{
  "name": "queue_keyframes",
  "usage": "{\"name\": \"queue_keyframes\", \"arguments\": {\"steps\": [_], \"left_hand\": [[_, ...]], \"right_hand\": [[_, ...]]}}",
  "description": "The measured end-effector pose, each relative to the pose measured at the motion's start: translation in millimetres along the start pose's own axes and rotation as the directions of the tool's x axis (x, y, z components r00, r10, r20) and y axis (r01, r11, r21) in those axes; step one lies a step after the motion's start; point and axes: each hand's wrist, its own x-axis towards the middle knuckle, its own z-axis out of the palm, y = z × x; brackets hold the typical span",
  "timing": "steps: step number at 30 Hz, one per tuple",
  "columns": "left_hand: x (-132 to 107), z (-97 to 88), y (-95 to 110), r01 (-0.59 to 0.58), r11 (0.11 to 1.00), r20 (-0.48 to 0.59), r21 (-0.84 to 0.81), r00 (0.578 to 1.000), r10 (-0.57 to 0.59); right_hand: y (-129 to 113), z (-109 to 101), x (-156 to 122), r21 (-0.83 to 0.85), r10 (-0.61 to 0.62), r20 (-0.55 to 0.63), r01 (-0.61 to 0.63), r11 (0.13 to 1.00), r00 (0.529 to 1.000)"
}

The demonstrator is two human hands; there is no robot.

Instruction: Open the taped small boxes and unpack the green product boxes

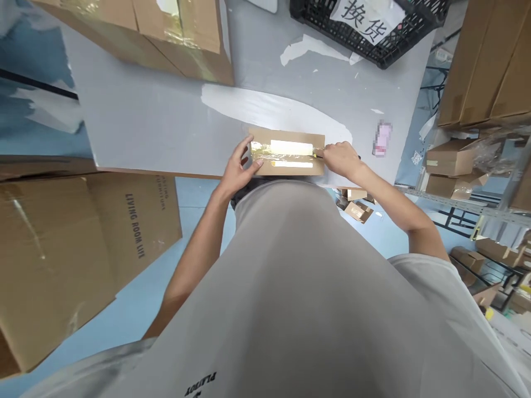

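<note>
A small flat cardboard box point(290, 138) lies at the near edge of a grey table point(166, 121), with shiny clear tape and white labels across its top. My left hand point(238, 166) rests on the box's left end, fingers spread flat over the tape. My right hand point(340, 157) is closed at the box's right end, pinching something small and yellowish that I cannot make out. My grey shirt hides the box's near side.
A large taped carton point(166, 33) sits at the table's far left. A black crate point(373, 27) with a paper sign stands far right. A pink item point(382, 138) lies on the table to the right. Big cartons point(62, 249) stand left; shelves with boxes point(477, 160) right.
</note>
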Motion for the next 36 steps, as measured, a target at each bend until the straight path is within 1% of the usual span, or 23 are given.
{"name": "queue_keyframes", "arguments": {"steps": [3,6,9,11,14,17,20,22,24,28,31,33,34,35,36], "left_hand": [[3.4,-5.0,0.5,0.014,0.998,-0.072,0.068,0.997,-0.009],[12.0,-5.8,11.2,-0.012,0.986,-0.165,0.165,0.986,0.039],[19.8,3.0,28.2,-0.074,0.969,-0.192,0.237,0.974,0.121],[21.8,11.0,38.3,-0.108,0.960,-0.196,0.256,0.967,0.161],[20.7,19.0,48.5,-0.105,0.969,-0.207,0.225,0.966,0.153],[17.8,21.7,56.2,-0.058,0.977,-0.201,0.207,0.974,0.101],[15.4,23.2,65.5,0.006,0.961,-0.186,0.276,0.981,0.047],[14.5,24.1,71.6,0.051,0.952,-0.212,0.302,0.977,0.015],[14.3,24.7,75.4,0.076,0.954,-0.243,0.290,0.970,-0.004],[15.2,23.9,73.0,0.062,0.963,-0.228,0.263,0.974,0.000],[16.4,21.2,65.7,0.037,0.948,-0.238,0.316,0.970,0.042],[17.0,17.1,61.5,0.019,0.934,-0.245,0.356,0.967,0.073],[17.1,14.1,60.0,0.011,0.929,-0.240,0.369,0.967,0.084],[17.0,10.3,58.7,0.003,0.926,-0.232,0.378,0.968,0.092],[16.7,5.7,57.5,-0.003,0.923,-0.224,0.385,0.970,0.096]], "right_hand": [[-5.3,0.5,1.2,0.023,0.001,-0.005,-0.001,1.000,1.000],[-18.0,-3.1,1.2,0.067,-0.021,0.016,0.020,0.998,1.000],[-30.1,-6.0,3.2,0.099,-0.050,0.026,0.047,0.994,0.998],[-34.0,-6.2,4.8,0.106,-0.044,0.036,0.040,0.994,0.998],[-33.2,-4.1,3.5,0.102,-0.009,0.059,0.003,0.995,0.998],[-27.4,-1.8,-4.7,0.090,0.022,0.088,-0.029,0.996,0.996],[-21.0,-1.2,-15.7,0.085,0.057,0.142,-0.070,0.994,0.988],[-18.3,-1.2,-21.2,0.082,0.083,0.175,-0.099,0.992,0.981],[-17.4,-0.4,-24.5,0.082,0.103,0.190,-0.121,0.989,0.976],[-14.2,6.0,-30.5,0.109,0.137,0.172,-0.157,0.982,0.976],[1.9,17.7,-40.8,0.133,0.190,0.156,-0.211,0.968,0.969],[20.3,30.9,-47.8,0.197,0.242,0.129,-0.264,0.944,0.962],[30.0,39.5,-49.7,0.265,0.267,0.100,-0.284,0.921,0.959],[38.7,49.3,-49.4,0.362,0.296,0.049,-0.294,0.885,0.954],[45.6,60.1,-46.7,0.480,0.329,-0.002,-0.288,0.829,0.944]]}}
